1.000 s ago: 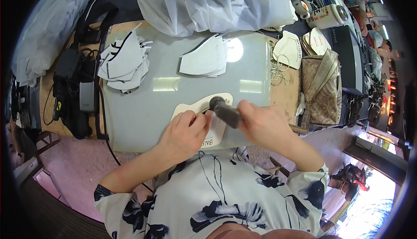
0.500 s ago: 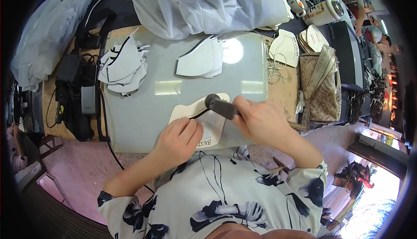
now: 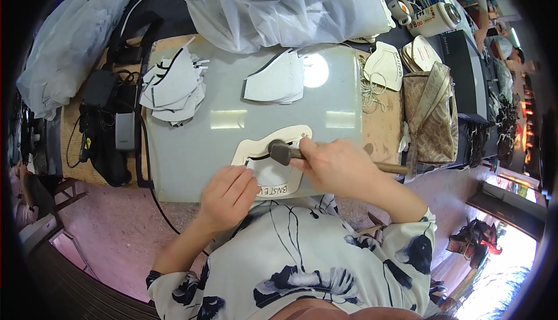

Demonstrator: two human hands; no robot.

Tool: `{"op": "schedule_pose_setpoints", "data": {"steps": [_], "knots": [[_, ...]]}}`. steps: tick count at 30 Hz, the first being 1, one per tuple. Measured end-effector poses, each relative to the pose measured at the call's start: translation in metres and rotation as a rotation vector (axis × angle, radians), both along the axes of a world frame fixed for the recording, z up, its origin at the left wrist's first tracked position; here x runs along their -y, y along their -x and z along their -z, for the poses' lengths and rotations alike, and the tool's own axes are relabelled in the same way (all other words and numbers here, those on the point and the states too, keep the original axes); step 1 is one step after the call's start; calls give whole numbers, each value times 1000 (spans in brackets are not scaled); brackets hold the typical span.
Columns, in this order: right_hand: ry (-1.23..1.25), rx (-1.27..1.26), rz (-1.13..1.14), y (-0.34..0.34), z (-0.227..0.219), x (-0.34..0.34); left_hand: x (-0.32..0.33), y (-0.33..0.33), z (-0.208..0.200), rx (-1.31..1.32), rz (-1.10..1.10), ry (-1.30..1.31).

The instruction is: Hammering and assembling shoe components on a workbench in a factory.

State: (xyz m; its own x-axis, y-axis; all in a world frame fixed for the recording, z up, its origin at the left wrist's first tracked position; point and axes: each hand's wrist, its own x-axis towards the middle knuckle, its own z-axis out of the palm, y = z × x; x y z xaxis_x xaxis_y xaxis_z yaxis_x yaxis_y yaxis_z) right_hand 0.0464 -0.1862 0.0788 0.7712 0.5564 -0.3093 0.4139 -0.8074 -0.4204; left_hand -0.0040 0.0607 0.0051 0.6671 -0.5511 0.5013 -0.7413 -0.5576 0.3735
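My right hand (image 3: 343,166) is closed around a hammer (image 3: 281,152) with a dark head and a wooden handle that sticks out to the right. The hammer head is over the black edge strip of a white cut piece (image 3: 272,176). This piece lies on a cream template (image 3: 250,150) with lettering along its near side. Fingers pressed together, my left hand (image 3: 229,197) pinches the left edge of the white piece, close to the end of the strip. The fingertips partly hide that edge.
A glossy grey board (image 3: 192,169) covers the table. White pieces lie stacked at its left (image 3: 174,90) and far middle (image 3: 276,80). Beyond is a large plastic bag (image 3: 279,12). A patterned pouch (image 3: 430,116), string (image 3: 372,90) and cream templates (image 3: 383,64) are at the right.
The hammer head has turned and come down lower, nearer the strip. My left fingers have drawn back slightly toward me and left, uncovering more of the strip's left end.
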Motion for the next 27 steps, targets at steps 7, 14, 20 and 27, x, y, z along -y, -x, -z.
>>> {"op": "schedule_pose_setpoints", "data": {"steps": [7,14,20,27], "knots": [[-13,-23,-37,3,11,-31,2,3,4,55,-32,37],[-115,40,26,-4,-4,-25,1,4,5,80,-30,13],[-36,16,220,-6,-14,9,0,7,6,65,-33,-10],[21,24,231,11,-8,18,5,5,5,114,-37,-44]]}}
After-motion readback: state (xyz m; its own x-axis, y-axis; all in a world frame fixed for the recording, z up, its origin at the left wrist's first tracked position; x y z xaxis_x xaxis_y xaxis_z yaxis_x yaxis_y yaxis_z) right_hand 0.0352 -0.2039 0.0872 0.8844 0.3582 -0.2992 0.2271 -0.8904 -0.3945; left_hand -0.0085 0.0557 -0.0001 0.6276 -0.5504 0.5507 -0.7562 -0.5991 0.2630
